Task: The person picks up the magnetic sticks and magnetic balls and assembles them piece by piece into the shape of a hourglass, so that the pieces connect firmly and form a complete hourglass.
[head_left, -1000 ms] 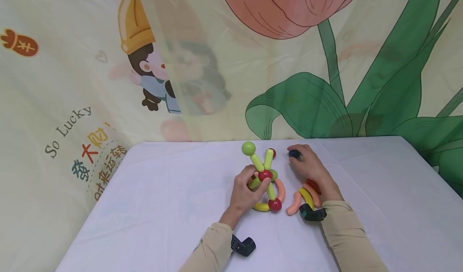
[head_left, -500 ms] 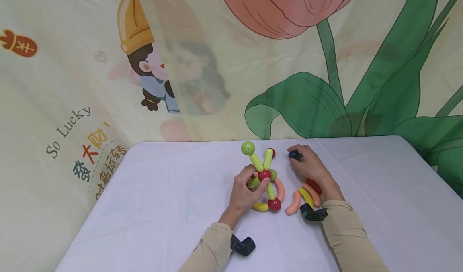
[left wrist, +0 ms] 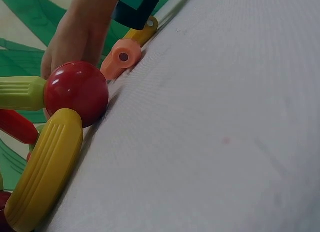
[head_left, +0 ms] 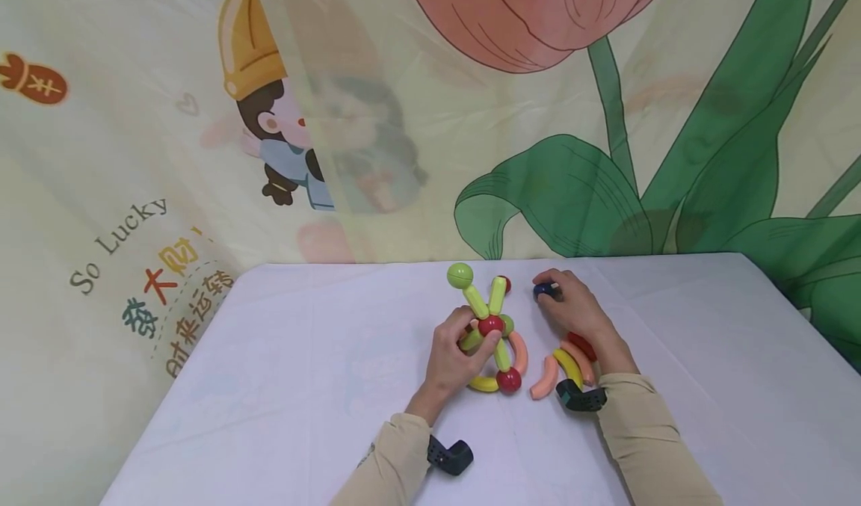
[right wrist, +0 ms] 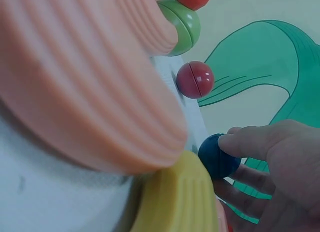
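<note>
A toy figure of green sticks [head_left: 477,301] and balls stands on the white tablecloth [head_left: 323,356]. It has a green ball [head_left: 460,274] on top and a red ball [head_left: 491,324] at its middle. My left hand [head_left: 473,332] grips it around that middle. At its base lie a second red ball [left wrist: 76,94] and a yellow curved piece [left wrist: 45,169]. Just right of the figure, my right hand [head_left: 554,298] pinches a dark blue ball [head_left: 542,291] low over the cloth. The right wrist view shows that blue ball [right wrist: 217,156] under my fingertips [right wrist: 245,141].
Loose curved pieces lie under my right wrist: orange [head_left: 545,377], yellow [head_left: 570,368] and red [head_left: 584,345]. A small red ball [head_left: 506,284] sits behind the figure. A printed curtain [head_left: 605,117] hangs along the table's far edge. Bare cloth spreads left and right.
</note>
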Demonstrator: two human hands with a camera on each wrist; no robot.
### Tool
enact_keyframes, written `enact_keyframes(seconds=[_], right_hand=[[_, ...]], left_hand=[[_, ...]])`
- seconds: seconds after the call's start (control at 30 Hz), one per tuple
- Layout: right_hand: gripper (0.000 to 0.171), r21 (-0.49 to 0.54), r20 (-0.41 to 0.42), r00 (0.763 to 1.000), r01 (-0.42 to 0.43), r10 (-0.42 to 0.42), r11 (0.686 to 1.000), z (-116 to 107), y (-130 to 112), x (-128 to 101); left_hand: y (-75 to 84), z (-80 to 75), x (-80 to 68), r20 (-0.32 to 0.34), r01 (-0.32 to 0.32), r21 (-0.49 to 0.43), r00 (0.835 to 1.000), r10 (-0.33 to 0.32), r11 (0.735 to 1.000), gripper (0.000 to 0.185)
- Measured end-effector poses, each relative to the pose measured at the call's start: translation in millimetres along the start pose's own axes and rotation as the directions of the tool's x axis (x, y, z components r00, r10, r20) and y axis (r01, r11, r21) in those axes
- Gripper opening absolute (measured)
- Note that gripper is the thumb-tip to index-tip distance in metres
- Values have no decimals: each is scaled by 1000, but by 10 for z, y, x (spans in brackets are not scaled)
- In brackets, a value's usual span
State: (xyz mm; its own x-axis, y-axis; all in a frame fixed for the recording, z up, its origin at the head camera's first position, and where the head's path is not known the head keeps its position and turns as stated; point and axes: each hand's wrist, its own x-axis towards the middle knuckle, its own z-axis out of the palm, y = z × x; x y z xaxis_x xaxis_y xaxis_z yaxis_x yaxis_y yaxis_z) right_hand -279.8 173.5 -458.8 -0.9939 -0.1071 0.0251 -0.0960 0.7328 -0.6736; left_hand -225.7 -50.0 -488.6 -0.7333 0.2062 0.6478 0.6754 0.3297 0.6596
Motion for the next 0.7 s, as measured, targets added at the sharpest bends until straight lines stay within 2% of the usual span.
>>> enact_keyframes(seconds=[0.23,0.43,0.7], right_hand=[[30,11,-19,1000,15,-15,1000,-3,7,1],[35,91,-9,999,-33,34,995,-58,-44,-8],[42,168,-46,999,5,3,986,-139,-125,-40]], left_hand=[[16,7,-1,4,1,-5,1000,-1,1000,23],[18,16,3,7,13,-14,1000,-13,1000,23],[18,29,7,12,37,-18,999,-37,999,23]])
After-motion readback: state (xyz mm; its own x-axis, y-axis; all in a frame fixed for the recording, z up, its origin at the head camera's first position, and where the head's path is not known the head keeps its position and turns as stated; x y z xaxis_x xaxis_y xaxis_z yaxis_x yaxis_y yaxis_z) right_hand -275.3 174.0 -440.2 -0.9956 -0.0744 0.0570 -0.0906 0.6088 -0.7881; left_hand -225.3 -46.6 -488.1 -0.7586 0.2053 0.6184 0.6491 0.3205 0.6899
